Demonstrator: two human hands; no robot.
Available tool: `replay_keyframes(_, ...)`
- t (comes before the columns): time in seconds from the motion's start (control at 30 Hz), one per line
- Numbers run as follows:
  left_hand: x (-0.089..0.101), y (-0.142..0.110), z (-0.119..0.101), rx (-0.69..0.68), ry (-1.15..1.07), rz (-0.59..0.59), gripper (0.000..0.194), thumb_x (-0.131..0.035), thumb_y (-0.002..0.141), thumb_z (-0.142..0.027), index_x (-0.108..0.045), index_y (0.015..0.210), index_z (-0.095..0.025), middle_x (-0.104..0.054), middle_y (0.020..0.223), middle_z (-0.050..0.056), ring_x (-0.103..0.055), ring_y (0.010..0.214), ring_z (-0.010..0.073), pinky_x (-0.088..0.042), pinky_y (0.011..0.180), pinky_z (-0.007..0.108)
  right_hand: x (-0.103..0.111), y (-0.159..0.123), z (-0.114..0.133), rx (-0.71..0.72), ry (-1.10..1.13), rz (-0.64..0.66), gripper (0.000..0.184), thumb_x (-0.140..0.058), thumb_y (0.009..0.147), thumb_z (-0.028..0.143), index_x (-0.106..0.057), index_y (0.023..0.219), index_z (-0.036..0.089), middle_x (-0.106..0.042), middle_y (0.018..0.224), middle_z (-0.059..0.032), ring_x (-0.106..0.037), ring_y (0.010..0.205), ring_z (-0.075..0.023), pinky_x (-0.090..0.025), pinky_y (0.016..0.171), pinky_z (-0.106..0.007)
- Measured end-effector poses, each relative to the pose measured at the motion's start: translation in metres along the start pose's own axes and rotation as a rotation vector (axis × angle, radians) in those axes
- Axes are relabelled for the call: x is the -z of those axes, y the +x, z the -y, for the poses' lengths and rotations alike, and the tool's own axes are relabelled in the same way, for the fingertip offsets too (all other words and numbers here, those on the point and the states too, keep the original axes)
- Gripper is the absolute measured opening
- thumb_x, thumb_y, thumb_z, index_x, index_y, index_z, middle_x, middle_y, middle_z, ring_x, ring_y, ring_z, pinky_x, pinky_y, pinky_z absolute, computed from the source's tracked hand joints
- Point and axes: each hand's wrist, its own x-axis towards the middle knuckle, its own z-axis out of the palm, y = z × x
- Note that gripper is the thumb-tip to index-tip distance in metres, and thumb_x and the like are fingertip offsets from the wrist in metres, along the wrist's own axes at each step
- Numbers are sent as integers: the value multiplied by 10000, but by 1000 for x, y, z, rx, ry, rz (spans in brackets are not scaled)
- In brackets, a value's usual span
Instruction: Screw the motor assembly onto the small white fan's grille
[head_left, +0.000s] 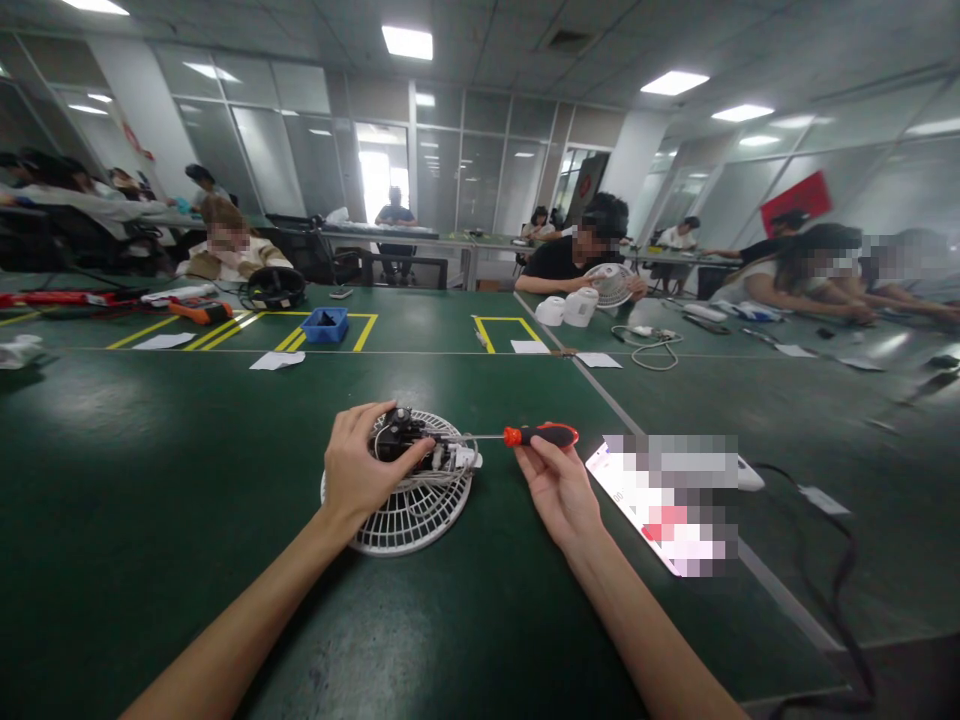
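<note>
A white round fan grille (409, 525) lies on the green table, with a black fan motor assembly (403, 425) and loose wires on top of it. My left hand (360, 460) is wrapped round the motor, thumb on its near side. In my right hand (559, 490) is a screwdriver (551, 435) with a red and black handle, held level between thumb and fingers. Its shaft points left and reaches the right side of the motor assembly. Whether the tip sits in a screw is too small to tell.
A lit phone (637, 510) lies right of my right hand, near a dark cable (847, 540). Further off are a blue bin (326, 325), paper slips (277, 360) and white fan parts (577, 307). Across the table a person (577, 255) holds another grille (609, 285).
</note>
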Motion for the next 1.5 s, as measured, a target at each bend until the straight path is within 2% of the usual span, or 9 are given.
replay_keyframes(0.13,-2,-2,1,11,-14,21,587,-771,794,-607,-661,1198,-197,-720,1147,111,-663,1061,293,-547,948,473,-2,-1,-1,-20,5,-10,382,-885,599,78,-651,869,212,-801,907,-20,-783,897,-182,-642,871,-291)
replay_keyframes(0.3,-2,-3,0,8,22,25,607,-785,759,-628,-668,1184,-210,-746,1132,109,-690,1028,313,-517,990,522,-4,-4,-11,-69,-37,-101,400,-941,641,264,-601,849,229,-760,742,3,-757,697,-166,-649,694,-264)
replay_keyframes(0.43,-2,-3,0,13,14,21,603,-771,767,-636,-666,1186,-215,-750,1136,109,-697,1031,316,-517,989,521,0,-1,-13,-76,-83,-94,435,-971,613,270,-601,835,226,-728,676,19,-708,612,-133,-620,622,-210)
replay_keyframes(0.57,-2,-4,0,13,9,19,607,-775,769,-627,-668,1199,-212,-748,1145,112,-696,1049,322,-515,996,527,2,1,-10,-46,-12,-57,400,-932,593,133,-611,810,232,-732,728,48,-748,712,-141,-645,712,-234)
replay_keyframes(0.7,-3,-4,0,14,15,23,608,-779,767,-623,-666,1198,-210,-747,1150,114,-696,1057,324,-510,1000,527,-1,0,-6,-57,47,-62,368,-867,611,70,-654,862,235,-780,850,2,-777,875,-183,-660,835,-303)
replay_keyframes(0.9,-2,-4,-2,19,1,26,593,-777,772,-612,-658,1199,-218,-749,1148,103,-702,1039,310,-517,985,503,-5,-3,-6,-176,-31,-134,333,-931,694,305,-636,815,213,-760,744,-37,-744,705,-163,-658,697,-257)
replay_keyframes(1.03,-1,-3,-4,29,-3,35,589,-781,768,-609,-659,1189,-215,-750,1142,102,-703,1033,307,-519,981,498,-4,-3,-5,-169,-78,-121,336,-936,686,304,-644,811,194,-727,665,-28,-691,597,-142,-622,592,-219)
replay_keyframes(1.33,2,-2,-7,47,-5,60,595,-775,772,-606,-661,1196,-203,-749,1157,107,-703,1046,305,-524,987,498,-5,-1,4,-86,71,-25,322,-743,695,24,-621,909,231,-794,893,-19,-785,908,-189,-644,883,-335)
replay_keyframes(1.5,1,-2,-7,41,-15,60,595,-781,767,-594,-657,1194,-198,-748,1142,105,-705,1039,302,-531,979,488,-2,-1,-2,-113,-17,-61,310,-855,742,210,-628,951,235,-781,806,-19,-770,754,-183,-657,714,-294)
